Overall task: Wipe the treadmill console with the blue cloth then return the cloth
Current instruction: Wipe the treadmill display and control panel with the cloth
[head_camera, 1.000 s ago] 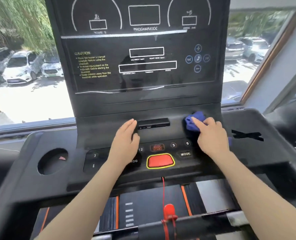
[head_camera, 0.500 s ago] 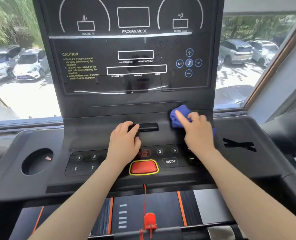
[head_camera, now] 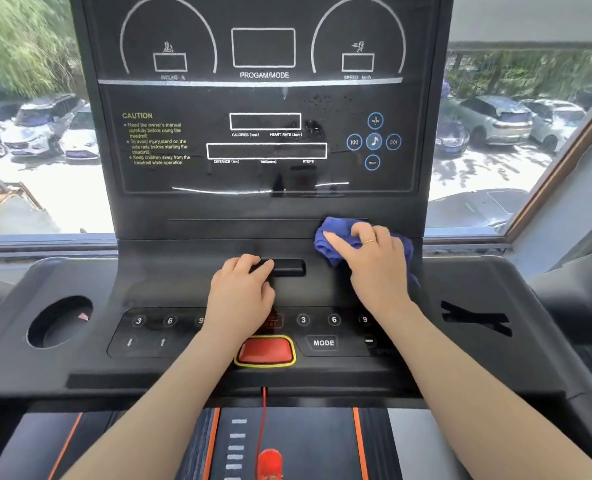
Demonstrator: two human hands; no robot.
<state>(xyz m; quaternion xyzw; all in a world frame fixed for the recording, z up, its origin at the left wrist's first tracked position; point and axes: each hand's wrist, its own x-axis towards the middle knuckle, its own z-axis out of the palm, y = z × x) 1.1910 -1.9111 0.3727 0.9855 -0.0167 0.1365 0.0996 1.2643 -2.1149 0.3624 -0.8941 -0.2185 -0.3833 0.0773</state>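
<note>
Both forearms reach fwd, bare. L hand (head_camera: 242, 292) palm down, fingers curled, tips on a black bar (head_camera: 284, 267) just ahead of them. R hand (head_camera: 374, 261) palm down, fingers bent over bunched blue cloth (head_camera: 329, 242), which shows beyond and left of the fingertips; ring on one finger.

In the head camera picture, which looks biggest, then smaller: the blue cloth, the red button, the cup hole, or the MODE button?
1. Blue cloth, partly under the right hand
2. Cup hole and red button: too alike to rank
3. MODE button
</note>
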